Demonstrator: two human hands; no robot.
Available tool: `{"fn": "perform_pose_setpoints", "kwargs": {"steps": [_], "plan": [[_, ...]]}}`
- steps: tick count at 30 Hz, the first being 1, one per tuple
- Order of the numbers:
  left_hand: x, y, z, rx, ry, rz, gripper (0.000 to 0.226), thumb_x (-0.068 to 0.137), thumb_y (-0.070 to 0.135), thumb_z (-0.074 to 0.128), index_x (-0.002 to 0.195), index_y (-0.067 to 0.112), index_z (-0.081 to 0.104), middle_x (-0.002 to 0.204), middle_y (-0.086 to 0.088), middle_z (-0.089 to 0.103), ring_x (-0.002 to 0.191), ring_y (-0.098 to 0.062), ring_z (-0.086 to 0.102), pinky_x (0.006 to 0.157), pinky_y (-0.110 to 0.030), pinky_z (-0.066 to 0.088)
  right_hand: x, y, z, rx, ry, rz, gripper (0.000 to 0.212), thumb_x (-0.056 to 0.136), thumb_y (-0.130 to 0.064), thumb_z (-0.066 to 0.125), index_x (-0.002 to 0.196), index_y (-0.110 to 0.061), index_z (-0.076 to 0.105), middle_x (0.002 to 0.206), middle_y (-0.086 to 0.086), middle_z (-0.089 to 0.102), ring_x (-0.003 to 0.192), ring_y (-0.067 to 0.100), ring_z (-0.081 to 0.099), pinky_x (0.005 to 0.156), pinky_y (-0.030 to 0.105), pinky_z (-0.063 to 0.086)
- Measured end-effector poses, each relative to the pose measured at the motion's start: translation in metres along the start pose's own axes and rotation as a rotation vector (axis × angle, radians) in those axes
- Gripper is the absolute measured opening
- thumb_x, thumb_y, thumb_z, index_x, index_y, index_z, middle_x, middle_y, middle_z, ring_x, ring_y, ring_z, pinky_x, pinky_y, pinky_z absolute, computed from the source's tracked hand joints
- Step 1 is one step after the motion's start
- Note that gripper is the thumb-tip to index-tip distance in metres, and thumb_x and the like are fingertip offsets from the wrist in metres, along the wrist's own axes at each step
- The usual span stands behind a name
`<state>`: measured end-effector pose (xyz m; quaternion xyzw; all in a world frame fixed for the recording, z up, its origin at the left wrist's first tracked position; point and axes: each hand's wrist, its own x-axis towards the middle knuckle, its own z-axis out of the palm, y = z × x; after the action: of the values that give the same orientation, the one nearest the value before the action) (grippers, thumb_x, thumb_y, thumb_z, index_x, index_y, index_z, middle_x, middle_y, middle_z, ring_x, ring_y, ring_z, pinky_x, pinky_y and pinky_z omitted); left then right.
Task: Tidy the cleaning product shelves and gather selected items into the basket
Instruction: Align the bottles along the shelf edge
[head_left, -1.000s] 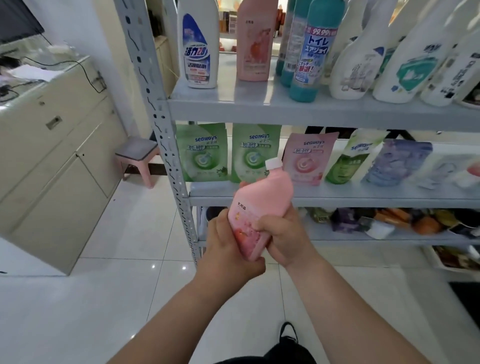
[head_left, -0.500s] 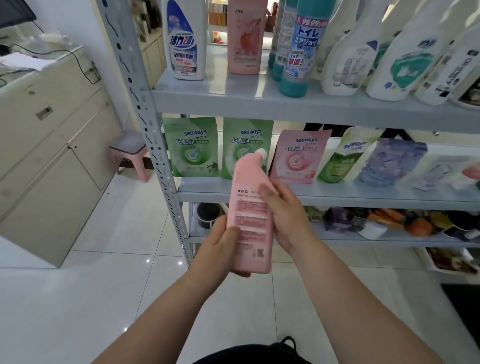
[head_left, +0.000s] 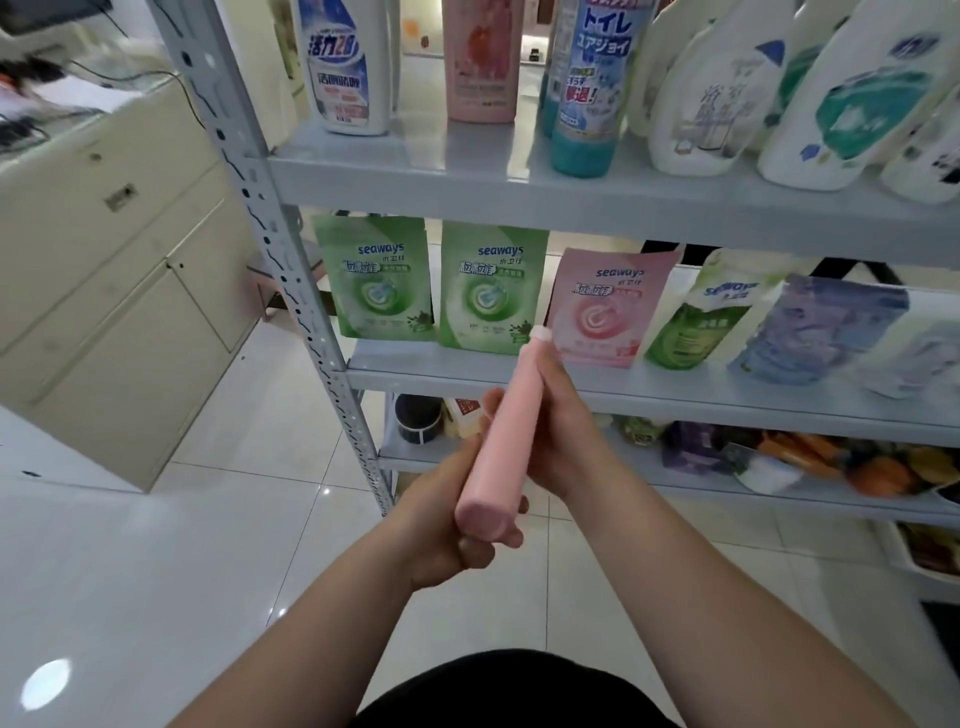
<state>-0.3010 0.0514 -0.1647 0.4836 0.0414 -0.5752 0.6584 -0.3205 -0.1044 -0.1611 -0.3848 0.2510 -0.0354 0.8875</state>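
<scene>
I hold a pink bottle (head_left: 501, 441) with a white cap in both hands, in front of the grey metal shelving (head_left: 597, 192). It is turned edge-on, its cap tilted up toward the middle shelf and its base toward me. My left hand (head_left: 452, 525) grips its lower end from below. My right hand (head_left: 558, 436) holds its right side near the neck. A matching pink bottle (head_left: 480, 62) stands on the upper shelf. No basket is in view.
The upper shelf carries a white bottle (head_left: 348, 67), a teal bottle (head_left: 589, 88) and white spray bottles (head_left: 727, 98). Green pouches (head_left: 379, 280), a pink pouch (head_left: 602, 306) and more pouches line the middle shelf. Mixed items fill the lower shelf. A beige cabinet (head_left: 114, 291) stands at left.
The pink bottle has been rotated in both hands, from its broad labelled face toward me to edge-on. My view has moved closer to the shelves.
</scene>
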Motion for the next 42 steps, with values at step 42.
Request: {"fn": "perform_pose_setpoints", "kwargs": {"steps": [42], "plan": [[-0.049, 0.031, -0.102, 0.97, 0.379, 0.628, 0.04, 0.075, 0.046, 0.085, 0.107, 0.038, 0.063, 0.091, 0.018, 0.074, 0.081, -0.002, 0.07, 0.07, -0.027, 0.059, -0.021, -0.008, 0.104, -0.897, 0.293, -0.546, 0.044, 0.087, -0.075, 0.046, 0.099, -0.035, 0.062, 0.102, -0.009, 0.066, 0.095, 0.011, 0.063, 0.082, 0.036, 0.05]]}}
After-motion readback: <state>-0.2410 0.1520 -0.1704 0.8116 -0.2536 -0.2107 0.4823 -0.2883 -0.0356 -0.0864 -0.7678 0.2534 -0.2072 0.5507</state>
